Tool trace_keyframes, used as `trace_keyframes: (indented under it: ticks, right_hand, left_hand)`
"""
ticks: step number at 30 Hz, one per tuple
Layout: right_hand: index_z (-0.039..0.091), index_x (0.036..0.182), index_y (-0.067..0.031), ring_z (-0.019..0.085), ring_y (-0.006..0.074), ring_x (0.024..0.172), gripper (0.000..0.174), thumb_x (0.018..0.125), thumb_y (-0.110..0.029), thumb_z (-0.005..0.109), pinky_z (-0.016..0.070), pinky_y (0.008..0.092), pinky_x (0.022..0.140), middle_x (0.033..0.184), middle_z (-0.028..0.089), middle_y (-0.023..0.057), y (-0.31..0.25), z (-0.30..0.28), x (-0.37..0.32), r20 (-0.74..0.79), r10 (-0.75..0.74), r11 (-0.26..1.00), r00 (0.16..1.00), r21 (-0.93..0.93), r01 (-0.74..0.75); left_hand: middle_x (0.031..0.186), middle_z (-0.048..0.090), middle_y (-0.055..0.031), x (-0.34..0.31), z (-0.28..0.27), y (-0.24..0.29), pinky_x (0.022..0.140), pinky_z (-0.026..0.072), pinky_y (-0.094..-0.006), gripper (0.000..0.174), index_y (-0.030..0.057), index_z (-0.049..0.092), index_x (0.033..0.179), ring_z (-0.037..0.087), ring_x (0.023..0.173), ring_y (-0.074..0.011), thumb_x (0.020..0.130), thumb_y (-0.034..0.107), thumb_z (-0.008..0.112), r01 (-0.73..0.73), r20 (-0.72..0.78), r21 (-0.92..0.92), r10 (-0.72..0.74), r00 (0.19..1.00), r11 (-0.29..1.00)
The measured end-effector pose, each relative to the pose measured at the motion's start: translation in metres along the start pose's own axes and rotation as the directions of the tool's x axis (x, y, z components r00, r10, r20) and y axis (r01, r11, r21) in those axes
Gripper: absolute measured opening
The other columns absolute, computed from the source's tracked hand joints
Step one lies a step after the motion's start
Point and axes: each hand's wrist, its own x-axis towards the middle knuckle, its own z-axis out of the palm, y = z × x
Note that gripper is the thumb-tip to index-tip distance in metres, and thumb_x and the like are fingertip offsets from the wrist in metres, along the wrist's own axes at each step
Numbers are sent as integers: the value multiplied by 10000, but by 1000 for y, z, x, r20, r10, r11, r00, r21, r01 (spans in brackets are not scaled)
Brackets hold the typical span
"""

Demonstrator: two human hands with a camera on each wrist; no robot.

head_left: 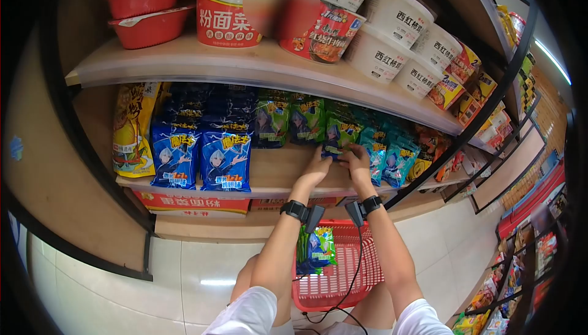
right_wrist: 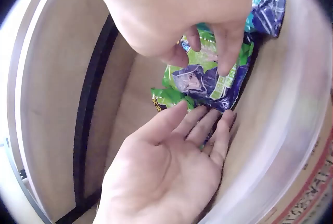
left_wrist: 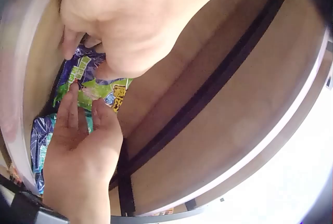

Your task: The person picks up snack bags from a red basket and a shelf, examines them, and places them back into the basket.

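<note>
- Nearest: a red plastic lattice basket [head_left: 349,266], bearing shiny green-and-blue snack packets [head_left: 320,250].
- Beyond, on the pale wooden lower shelf [head_left: 282,166]: a green-and-purple foil packet [right_wrist: 195,81], touched by the left hand [head_left: 315,171] and right hand [head_left: 357,164], fingers extended, neither clenched. Light, even support from both sides should suit the soft wrapper best.
- Alongside: glossy blue foil packets [head_left: 225,162], lettered 魔法士 and 鸡翅味.
- Above: round white tubs [head_left: 397,19], lettered 西红柿鸡; a large red tub [head_left: 214,21] reads 粉面菜, its remainder blurred.

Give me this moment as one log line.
left hand: touches green packet | right hand: touches same packet | place: wooden shelf | red basket: packets inside
</note>
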Motion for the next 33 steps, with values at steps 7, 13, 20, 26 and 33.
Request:
trace_keyframes:
  ticks: [7, 13, 20, 26, 33]
  right_hand:
    - [518, 1167, 1, 672, 165, 786, 296, 904, -73, 633, 513, 257, 616, 1038, 646, 128, -8, -9, -16, -93, -126, 992, 988, 9, 128]
    - [486, 1164, -7, 636, 123, 688, 325, 902, -82, 662, 440, 230, 514, 1077, 629, 109, -24, -22, -55, -178, -143, 985, 974, -119, 123]
    - [453, 1252, -4, 633, 145, 667, 398, 904, -20, 645, 490, 241, 537, 1019, 584, 98, -9, -56, -94, -255, -67, 982, 965, 154, 109]
    - [493, 1297, 49, 587, 79, 670, 454, 917, -109, 685, 443, 214, 557, 917, 643, 53, -4, -83, -113, -279, 49, 963, 959, 267, 28]
    - [520, 1209, -4, 514, 41, 642, 391, 909, -156, 719, 378, 194, 538, 918, 654, 48, 19, -115, -158, -237, 161, 913, 958, 404, -54]
  left_hand:
    - [1209, 587, -165, 21, 17, -36, 877, 448, -314, 718, 7, 284, 1514, 549, 1058, -215, 923, 199, 644, -107, -119, 81, 116, 986, 991]
    - [1174, 588, -146, -16, 13, 11, 902, 451, -350, 576, -10, 456, 1396, 568, 1056, -243, 896, 181, 670, -23, 32, -91, 26, 999, 996]
    - [1162, 641, -171, -47, 32, 29, 881, 506, -348, 394, -26, 528, 1237, 633, 1037, -243, 895, 95, 682, -148, -28, 58, 150, 988, 987]
    - [1139, 619, -211, -59, 51, 37, 847, 517, -320, 407, -57, 494, 1206, 638, 975, -215, 897, 108, 702, -194, 57, -6, 194, 979, 981]
    - [1232, 571, -168, -121, 69, 37, 918, 516, -288, 489, -50, 415, 1333, 617, 1077, -180, 918, 27, 663, -76, 207, -32, 81, 975, 997]
